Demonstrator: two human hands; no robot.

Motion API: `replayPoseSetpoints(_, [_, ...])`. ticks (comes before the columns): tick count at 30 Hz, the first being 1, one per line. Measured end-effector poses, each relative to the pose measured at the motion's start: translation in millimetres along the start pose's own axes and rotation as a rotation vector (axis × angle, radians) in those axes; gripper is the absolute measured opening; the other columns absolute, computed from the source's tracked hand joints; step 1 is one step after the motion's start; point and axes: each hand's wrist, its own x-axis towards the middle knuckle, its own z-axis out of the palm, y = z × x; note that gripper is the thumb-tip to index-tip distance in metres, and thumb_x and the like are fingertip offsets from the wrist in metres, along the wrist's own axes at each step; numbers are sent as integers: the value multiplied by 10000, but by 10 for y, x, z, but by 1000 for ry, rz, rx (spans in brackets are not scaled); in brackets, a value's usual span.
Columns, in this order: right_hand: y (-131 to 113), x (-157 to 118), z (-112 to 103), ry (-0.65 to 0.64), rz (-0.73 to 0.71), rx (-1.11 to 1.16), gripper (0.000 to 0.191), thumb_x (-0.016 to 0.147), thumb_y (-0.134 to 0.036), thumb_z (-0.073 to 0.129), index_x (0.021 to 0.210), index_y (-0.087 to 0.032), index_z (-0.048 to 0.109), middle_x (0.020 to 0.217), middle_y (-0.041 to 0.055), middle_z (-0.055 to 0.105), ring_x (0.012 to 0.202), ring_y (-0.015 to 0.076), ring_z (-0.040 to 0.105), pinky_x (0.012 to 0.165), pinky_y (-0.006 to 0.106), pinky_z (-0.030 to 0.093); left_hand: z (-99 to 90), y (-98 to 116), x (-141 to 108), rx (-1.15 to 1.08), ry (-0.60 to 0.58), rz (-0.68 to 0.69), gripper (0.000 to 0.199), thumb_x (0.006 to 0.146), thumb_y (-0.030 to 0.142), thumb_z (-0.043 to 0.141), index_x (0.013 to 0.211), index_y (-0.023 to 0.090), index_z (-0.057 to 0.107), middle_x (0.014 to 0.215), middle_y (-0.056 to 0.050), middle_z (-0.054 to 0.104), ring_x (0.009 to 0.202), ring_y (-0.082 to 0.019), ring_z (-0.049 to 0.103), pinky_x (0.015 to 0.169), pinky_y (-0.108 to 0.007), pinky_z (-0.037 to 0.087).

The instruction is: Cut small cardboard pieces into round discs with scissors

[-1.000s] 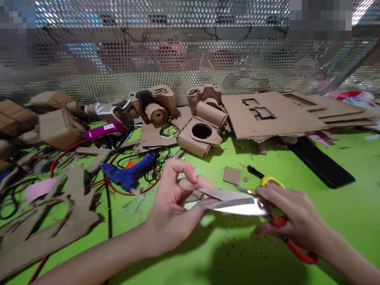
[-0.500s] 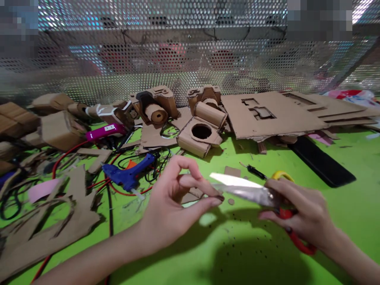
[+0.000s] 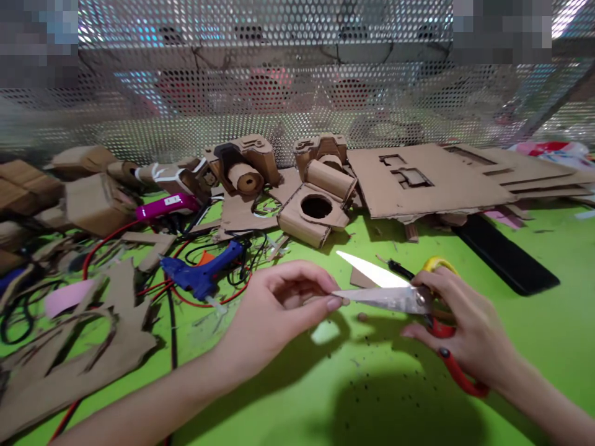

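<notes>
My right hand [image 3: 469, 322] holds scissors [image 3: 395, 297] with red and yellow handles, their blades spread and pointing left. The lower blade's tip touches the fingertips of my left hand [image 3: 288, 303], which pinch a tiny piece, mostly hidden by the fingers. Behind the blades, a small cardboard square [image 3: 360, 279] lies on the green table [image 3: 288, 402]. A small round cardboard disc [image 3: 362, 317] rests below the blades.
A blue glue gun [image 3: 202, 272] with cables lies left of my left hand. Cardboard scraps [image 3: 116, 334] cover the left side. Cardboard cameras [image 3: 253, 164] and a large cardboard sheet [image 3: 446, 186] stand behind. A black flat object [image 3: 506, 254] lies at right.
The scissors' blades have opened wider and their lower tip has reached my left fingertips. My left fingers have curled closer together over the small piece.
</notes>
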Motion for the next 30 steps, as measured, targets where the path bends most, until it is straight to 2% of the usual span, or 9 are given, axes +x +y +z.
replayPoseSetpoints(3, [-5, -25, 23, -2, -72, -38, 388, 908, -532, 520, 1051, -172, 528, 786, 55, 622, 605, 144, 573, 485, 247, 477, 14, 6, 4, -26, 19, 13, 176, 612, 14, 765, 639, 185, 734, 664, 10, 727, 605, -82, 665, 593, -112, 544])
replayPoseSetpoints(8, [-47, -53, 54, 5, -72, -49, 379, 903, -513, 536, 1048, -165, 566, 764, 49, 605, 620, 152, 556, 507, 257, 438, 50, 31, -19, -58, -7, 37, 212, 580, 9, 755, 673, 199, 764, 665, 5, 733, 544, -82, 642, 493, -110, 501])
replayPoseSetpoints(12, [-61, -53, 50, -4, -75, -49, 348, 899, -483, 555, 1019, -159, 590, 776, 56, 614, 630, 155, 569, 517, 260, 443, 53, 11, -42, 19, -37, 98, 143, 650, 42, 725, 652, 183, 753, 670, -13, 723, 610, -110, 660, 583, -159, 534])
replayPoseSetpoints(18, [-61, -60, 41, 13, -103, -71, 308, 918, -453, 537, 1028, -168, 576, 789, 60, 630, 630, 155, 584, 508, 260, 448, 41, -21, -48, 49, -52, 105, 141, 687, 45, 715, 641, 177, 733, 682, -22, 714, 661, -148, 667, 648, -239, 551])
replayPoseSetpoints(22, [-51, -68, 33, 26, -135, -99, 247, 906, -382, 563, 1031, -169, 581, 804, 64, 646, 645, 160, 606, 494, 253, 446, 41, -38, -54, 5, -52, 89, 150, 685, 36, 721, 621, 172, 717, 662, -22, 701, 671, -155, 663, 654, -249, 548])
replayPoseSetpoints(30, [-32, -84, 25, 50, -154, -150, 225, 932, -368, 523, 1037, -177, 579, 782, 61, 653, 594, 147, 597, 474, 255, 425, 33, -50, -62, 2, -51, 88, 143, 679, 57, 733, 603, 177, 714, 674, -28, 710, 670, -161, 660, 651, -265, 543])
